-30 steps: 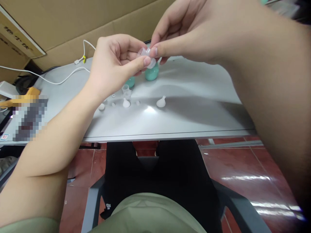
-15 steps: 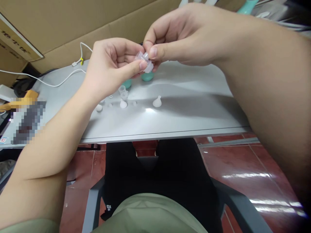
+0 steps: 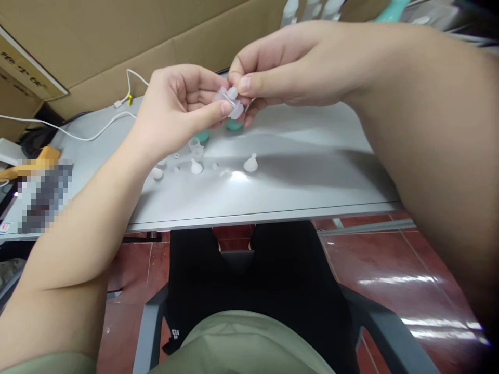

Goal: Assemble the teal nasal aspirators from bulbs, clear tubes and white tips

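My left hand (image 3: 175,111) and my right hand (image 3: 288,67) meet above the grey table (image 3: 296,171), both pinching one small clear plastic part (image 3: 231,100) between thumb and fingers. Below them on the table lie several small white and clear pieces: a white funnel-shaped piece (image 3: 250,163), another white piece (image 3: 196,166), a clear cup-like piece (image 3: 196,147) and a white cap (image 3: 157,173). Two teal rounded objects (image 3: 234,124) stand behind, mostly hidden by my hands.
A white cable (image 3: 93,132) runs over the table's far left. Cardboard boxes (image 3: 117,36) stand behind the table. A yellow-handled tool (image 3: 37,158) and a blurred patch lie at the left edge. My lap and a grey chair are below.
Both hands, still joined on the clear part, have sunk slightly and shifted left in view; the fingers have turned the part a little.
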Motion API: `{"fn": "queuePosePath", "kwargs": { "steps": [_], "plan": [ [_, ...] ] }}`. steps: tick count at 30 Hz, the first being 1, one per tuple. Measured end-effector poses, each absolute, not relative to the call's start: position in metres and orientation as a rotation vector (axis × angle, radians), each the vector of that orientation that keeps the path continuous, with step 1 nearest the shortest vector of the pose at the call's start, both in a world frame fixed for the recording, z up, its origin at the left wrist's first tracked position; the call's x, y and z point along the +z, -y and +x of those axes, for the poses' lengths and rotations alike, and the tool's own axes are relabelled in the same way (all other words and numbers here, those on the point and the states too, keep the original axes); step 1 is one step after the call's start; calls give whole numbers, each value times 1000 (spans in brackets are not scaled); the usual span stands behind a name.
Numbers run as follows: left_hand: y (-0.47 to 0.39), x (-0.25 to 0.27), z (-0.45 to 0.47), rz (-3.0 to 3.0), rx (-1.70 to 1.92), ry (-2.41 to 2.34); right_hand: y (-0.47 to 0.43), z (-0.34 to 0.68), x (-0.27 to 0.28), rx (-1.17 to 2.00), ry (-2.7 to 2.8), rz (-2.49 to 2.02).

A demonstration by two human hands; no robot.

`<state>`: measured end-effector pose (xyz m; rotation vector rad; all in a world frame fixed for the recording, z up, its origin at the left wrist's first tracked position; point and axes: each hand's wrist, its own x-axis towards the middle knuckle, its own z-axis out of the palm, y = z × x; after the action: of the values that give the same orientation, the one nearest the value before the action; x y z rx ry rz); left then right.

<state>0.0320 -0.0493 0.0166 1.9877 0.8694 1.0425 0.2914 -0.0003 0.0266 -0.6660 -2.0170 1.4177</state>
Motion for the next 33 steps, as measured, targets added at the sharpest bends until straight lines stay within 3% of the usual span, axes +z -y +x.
{"fn": "queuePosePath", "kwargs": {
  "steps": [6,15,21,26,33],
  "plan": [
    [41,14,29,2107,1061,-888,0,287,22,1544,1848,-628],
    [51,15,29,2151,1192,-1016,23,279,39,1155,1812,-806],
    [31,1,24,2282,1148,-793,4,294,34,1428,1929,-605],
    [34,0,23,2281,1161,-869,-15,302,24,1671,1899,-345],
    [54,11,29,2254,1153,-916,-30,305,17,1796,1934,-347]
  ]
}}
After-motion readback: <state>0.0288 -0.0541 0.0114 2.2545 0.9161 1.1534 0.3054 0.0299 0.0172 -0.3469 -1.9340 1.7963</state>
